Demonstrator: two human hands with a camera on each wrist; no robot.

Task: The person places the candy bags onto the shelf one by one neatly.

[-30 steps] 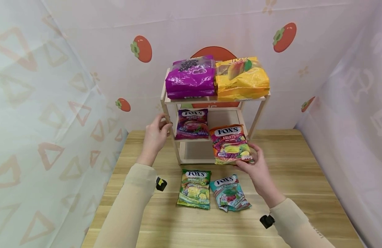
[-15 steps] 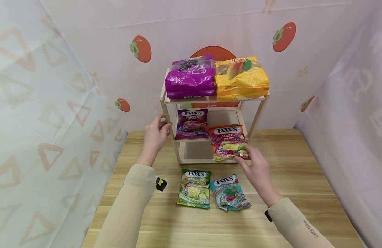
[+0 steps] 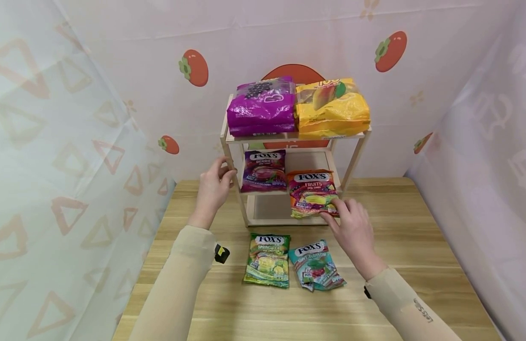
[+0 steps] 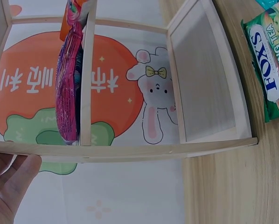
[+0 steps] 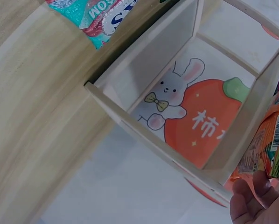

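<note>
My right hand (image 3: 352, 229) pinches the lower right corner of an orange-red Fox's Fruits candy bag (image 3: 312, 189), which leans at the front right of the middle shelf on a small wooden rack (image 3: 358, 158). In the right wrist view the fingers (image 5: 258, 186) touch the bag's lower edge. My left hand (image 3: 213, 189) grips the rack's left front post, its fingers partly hidden behind the wood (image 4: 18, 179) in the left wrist view. A purple Fox's Berries candy bag (image 3: 264, 171) sits on the same shelf, left of the Fruits bag.
A purple bag (image 3: 263, 111) and a yellow bag (image 3: 335, 113) lie on the rack's top. On the wooden table (image 3: 229, 312) in front, a green Spring Tea bag (image 3: 268, 260) lies beside a teal Mint Blossom bag (image 3: 317, 267). Printed fabric walls surround the table.
The right hand has moved the Fruits bag slightly back and left onto the middle shelf, its grip shifting to the lower right corner. My left hand has stayed on the post.
</note>
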